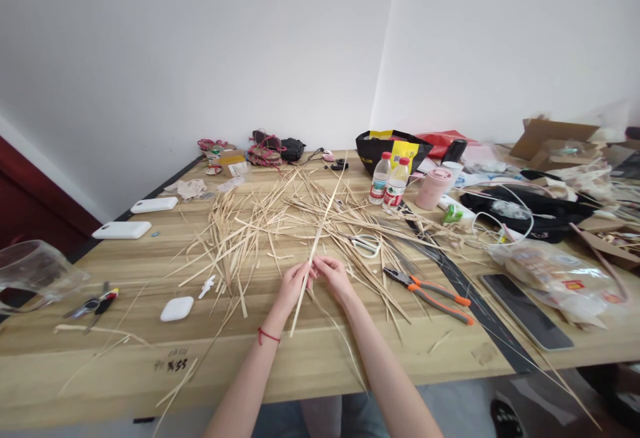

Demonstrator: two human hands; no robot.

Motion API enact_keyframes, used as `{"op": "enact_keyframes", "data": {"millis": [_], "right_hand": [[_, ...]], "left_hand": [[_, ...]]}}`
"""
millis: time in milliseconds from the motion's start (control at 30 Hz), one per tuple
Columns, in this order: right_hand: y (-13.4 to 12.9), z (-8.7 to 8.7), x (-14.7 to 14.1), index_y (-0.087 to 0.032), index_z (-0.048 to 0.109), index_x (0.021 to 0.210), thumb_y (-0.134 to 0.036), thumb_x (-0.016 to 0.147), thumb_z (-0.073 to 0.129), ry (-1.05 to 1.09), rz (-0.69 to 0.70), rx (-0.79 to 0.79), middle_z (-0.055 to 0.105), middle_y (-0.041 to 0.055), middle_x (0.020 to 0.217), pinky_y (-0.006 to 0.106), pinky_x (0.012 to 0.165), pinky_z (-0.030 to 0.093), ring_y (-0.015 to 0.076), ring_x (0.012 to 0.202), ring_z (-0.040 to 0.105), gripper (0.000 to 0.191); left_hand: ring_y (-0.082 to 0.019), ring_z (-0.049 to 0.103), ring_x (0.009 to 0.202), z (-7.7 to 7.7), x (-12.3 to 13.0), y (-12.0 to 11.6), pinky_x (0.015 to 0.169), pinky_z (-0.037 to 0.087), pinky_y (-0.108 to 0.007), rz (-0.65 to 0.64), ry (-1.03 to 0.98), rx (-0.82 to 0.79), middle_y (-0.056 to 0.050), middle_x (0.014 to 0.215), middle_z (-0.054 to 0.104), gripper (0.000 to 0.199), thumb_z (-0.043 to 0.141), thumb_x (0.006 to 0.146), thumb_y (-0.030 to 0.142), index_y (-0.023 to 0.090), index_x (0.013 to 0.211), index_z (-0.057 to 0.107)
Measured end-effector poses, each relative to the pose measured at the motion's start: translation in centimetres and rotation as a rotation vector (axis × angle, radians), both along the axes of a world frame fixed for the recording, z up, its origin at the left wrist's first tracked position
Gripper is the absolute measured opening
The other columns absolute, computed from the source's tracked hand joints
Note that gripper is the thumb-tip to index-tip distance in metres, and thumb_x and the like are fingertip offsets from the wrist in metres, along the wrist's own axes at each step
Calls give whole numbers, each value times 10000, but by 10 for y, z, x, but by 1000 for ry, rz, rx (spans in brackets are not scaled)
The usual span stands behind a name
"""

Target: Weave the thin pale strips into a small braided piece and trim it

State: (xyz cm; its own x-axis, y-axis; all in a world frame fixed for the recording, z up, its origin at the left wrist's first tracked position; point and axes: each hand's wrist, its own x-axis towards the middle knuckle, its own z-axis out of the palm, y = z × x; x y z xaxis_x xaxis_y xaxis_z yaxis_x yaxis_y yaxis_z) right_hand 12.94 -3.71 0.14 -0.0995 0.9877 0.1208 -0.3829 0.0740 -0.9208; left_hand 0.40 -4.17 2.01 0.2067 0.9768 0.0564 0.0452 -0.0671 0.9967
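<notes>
Both hands meet over the middle of the table. My left hand (296, 283), with a red string round the wrist, has its fingers closed on a long pale strip (320, 228) that slants up and away. My right hand (332, 275) touches the left at the fingertips, its fingers pinched close to the same strip; what they hold is too small to make out. A thin curved strand (345, 338) hangs from between the hands toward the table's front edge. Beyond them lies a loose heap of pale strips (240, 225), with white-handled scissors (367, 245) at its right side.
Orange-handled pliers (435, 293) and a phone (525, 311) lie to the right. Two bottles (395, 185), a pink cup (433, 189) and a black bag (370, 151) stand behind. At left are a white case (177, 309), small tools (97, 305) and a clear jug (40, 271).
</notes>
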Motion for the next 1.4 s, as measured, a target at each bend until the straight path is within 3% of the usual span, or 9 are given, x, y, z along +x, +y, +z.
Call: {"op": "enact_keyframes", "data": {"millis": [767,1133,1400], "right_hand": [[0,1,-1,-174,669,753,-412,672,688,38,-16,-10,562,-27,505,256,545,428,118,489,516,252],[0,-2,0,-177,622,715,-400,665,696,91,48,-43,538,-44,467,246,485,412,111,433,492,241],[5,-10,0,-173,668,774,-368,634,736,165,78,-102,611,-13,578,248,542,431,118,522,534,249]], "left_hand": [[-105,437,455,-3,1,0,489,349,-229,-44,-24,1,25,485,469,373,464,795,479,163,606,520],[-115,436,514,-2,-2,-7,524,339,-229,-95,135,85,19,551,477,372,408,836,470,168,648,516],[-109,422,535,-2,-5,-1,584,340,-247,-255,-138,-37,12,541,454,385,412,851,437,156,600,489]]}}
